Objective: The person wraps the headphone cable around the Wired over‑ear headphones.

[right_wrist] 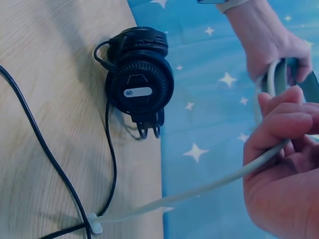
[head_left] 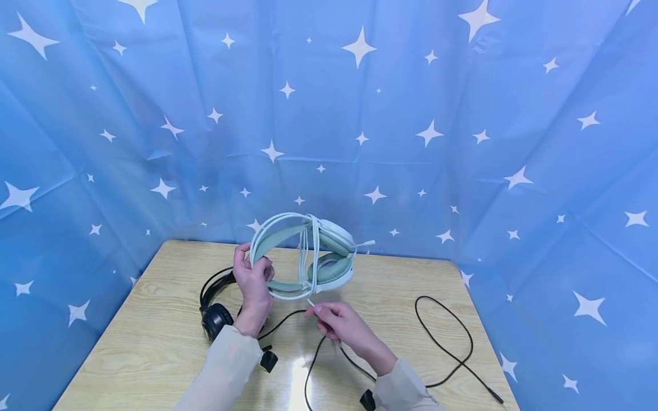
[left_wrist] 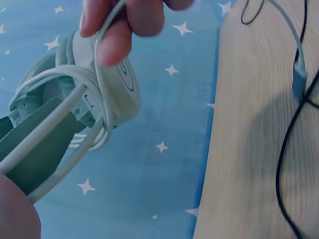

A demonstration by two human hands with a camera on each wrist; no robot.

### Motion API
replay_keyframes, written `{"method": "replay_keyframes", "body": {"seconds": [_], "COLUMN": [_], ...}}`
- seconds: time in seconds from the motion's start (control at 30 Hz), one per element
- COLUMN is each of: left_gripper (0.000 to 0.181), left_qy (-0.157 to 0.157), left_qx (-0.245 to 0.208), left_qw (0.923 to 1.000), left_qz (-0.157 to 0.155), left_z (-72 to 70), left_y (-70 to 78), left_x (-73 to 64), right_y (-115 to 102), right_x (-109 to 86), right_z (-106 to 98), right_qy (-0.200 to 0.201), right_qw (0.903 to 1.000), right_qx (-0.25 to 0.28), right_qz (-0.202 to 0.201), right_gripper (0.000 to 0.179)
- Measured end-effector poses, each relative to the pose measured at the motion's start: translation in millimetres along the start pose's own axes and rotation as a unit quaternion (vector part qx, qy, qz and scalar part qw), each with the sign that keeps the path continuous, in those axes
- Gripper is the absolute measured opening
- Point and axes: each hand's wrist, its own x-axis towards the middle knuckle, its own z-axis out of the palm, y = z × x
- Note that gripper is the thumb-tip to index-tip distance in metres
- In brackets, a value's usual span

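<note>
A white headset with green ear cushions (head_left: pixel 330 268) is held up over the back of the table. My left hand (head_left: pixel 254 285) grips its headband (head_left: pixel 277 236) at the left side. Loops of white cable (head_left: pixel 315 251) wrap around the headband and ear cups. In the head view, my right hand (head_left: pixel 346 328) is just below the headset. It pinches a loose length of the white cable (right_wrist: pixel 199 190), which hangs past the hand in the right wrist view. The cable's pale end piece (right_wrist: pixel 94 223) overlaps a black cable there.
A black headset (head_left: pixel 216 321) lies on the wooden table (head_left: pixel 169 319), left of and partly behind my left hand. Its black cable (head_left: pixel 460 325) loops across to the right. Small black pieces (head_left: pixel 269 360) lie near the front. A starred blue curtain (head_left: pixel 329 114) surrounds the table.
</note>
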Motion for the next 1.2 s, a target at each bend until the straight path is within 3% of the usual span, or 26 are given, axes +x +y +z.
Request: {"method": "replay_keyframes", "body": {"seconds": [0.17, 0.3, 0.4, 0.6, 0.93, 1.0, 1.2], "left_gripper": [0.042, 0.039, 0.039, 0.042, 0.046, 0.047, 0.045], "left_qy": [-0.022, -0.045, -0.065, -0.088, -0.120, -0.126, -0.146], "left_qx": [0.094, 0.196, 0.240, 0.253, 0.291, 0.307, 0.361], "left_qw": [0.9949, 0.9776, 0.9647, 0.9584, 0.9442, 0.9370, 0.9057], "left_qz": [0.029, 0.061, 0.087, 0.099, 0.096, 0.109, 0.169], "left_z": [-1.8, -7.5, -11.8, -15.7, -15.6, -13.6, -11.4], "left_y": [0.0, -1.9, -3.9, -5.9, -3.5, -2.3, -0.7], "left_x": [-2.8, -5.1, -6.9, -8.8, -10.5, -10.5, -11.8], "right_y": [-3, -3, -3, -5, -14, -14, -17], "right_x": [-3.9, -5.7, -7.2, -9.9, -15.6, -17.9, -23.6], "right_z": [-5, -9, -14, -24, -40, -46, -62], "right_qy": [-0.003, -0.009, -0.012, 0.002, 0.000, 0.002, 0.014], "right_qw": [1.0000, 0.9998, 0.9997, 0.9999, 0.9994, 0.9990, 0.9974], "right_qx": [-0.001, -0.017, -0.018, -0.004, 0.024, 0.034, 0.053], "right_qz": [0.008, 0.005, 0.006, 0.012, -0.026, -0.029, -0.047], "right_gripper": [0.039, 0.037, 0.037, 0.037, 0.033, 0.032, 0.032]}}
